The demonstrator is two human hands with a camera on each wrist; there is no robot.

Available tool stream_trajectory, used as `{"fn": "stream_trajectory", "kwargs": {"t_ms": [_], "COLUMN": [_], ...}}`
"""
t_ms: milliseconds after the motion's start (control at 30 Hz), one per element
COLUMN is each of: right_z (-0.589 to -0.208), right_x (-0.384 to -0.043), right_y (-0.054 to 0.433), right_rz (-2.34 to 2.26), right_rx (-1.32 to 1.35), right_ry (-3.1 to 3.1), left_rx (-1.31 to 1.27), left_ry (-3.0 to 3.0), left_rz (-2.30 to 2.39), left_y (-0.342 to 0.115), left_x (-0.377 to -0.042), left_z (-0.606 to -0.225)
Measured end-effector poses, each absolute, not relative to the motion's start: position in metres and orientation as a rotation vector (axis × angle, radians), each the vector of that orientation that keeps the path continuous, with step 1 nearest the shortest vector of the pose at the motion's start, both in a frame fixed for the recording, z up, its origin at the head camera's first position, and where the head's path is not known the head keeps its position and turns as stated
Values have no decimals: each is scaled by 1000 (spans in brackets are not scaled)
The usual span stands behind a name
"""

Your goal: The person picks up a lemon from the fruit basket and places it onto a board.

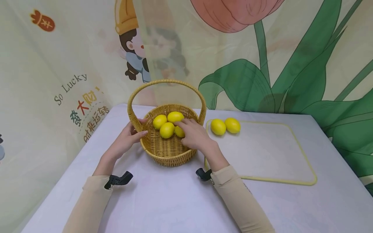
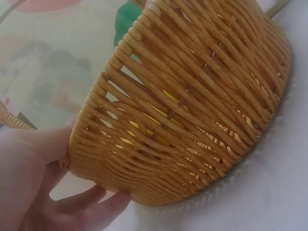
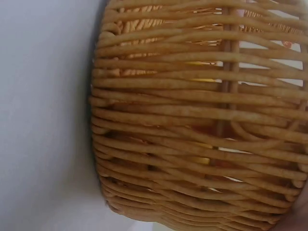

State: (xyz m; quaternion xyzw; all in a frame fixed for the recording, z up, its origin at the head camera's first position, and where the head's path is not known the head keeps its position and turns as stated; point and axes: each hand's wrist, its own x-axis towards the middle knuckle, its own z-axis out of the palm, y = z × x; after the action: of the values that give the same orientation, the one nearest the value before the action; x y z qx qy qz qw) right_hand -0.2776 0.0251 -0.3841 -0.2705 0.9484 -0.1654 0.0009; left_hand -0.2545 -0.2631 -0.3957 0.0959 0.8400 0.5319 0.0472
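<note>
A wicker basket [image 1: 169, 158] with a tall arched handle stands on the table and holds several yellow lemons [image 1: 167, 130]. My left hand [image 1: 128, 136] grips the basket's left side at the rim by the handle's foot. In the left wrist view, the thumb lies at the rim and the other fingers against the woven outer wall [image 2: 192, 106]. Reaching over the right rim, my right hand [image 1: 196, 135] holds a lemon [image 1: 179, 131] between fingers and thumb, partly hiding it. The right wrist view is filled by the basket's woven side [image 3: 192, 110], and the fingers are hidden there.
Right of the basket lies a white board [image 1: 271, 152] with a yellow-green edge. Two more lemons [image 1: 225, 126] sit side by side at its back left corner. A printed cloth [image 1: 233, 48] hangs behind the white-covered table [image 1: 163, 200].
</note>
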Motion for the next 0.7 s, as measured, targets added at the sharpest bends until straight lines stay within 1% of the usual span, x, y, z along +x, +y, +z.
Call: {"fn": "stream_trajectory", "kwargs": {"t_ms": [467,700], "right_z": [-385,-385], "right_x": [-275,-277], "right_y": [26,26], "right_rz": [-341,-501], "right_rx": [-864,-883], "right_ry": [2916,2945], "left_rx": [304,293], "left_ry": [2559,2568], "left_rz": [1623,1629], "left_y": [-262,-263], "left_x": [-255,-253], "left_z": [-399,-397]}}
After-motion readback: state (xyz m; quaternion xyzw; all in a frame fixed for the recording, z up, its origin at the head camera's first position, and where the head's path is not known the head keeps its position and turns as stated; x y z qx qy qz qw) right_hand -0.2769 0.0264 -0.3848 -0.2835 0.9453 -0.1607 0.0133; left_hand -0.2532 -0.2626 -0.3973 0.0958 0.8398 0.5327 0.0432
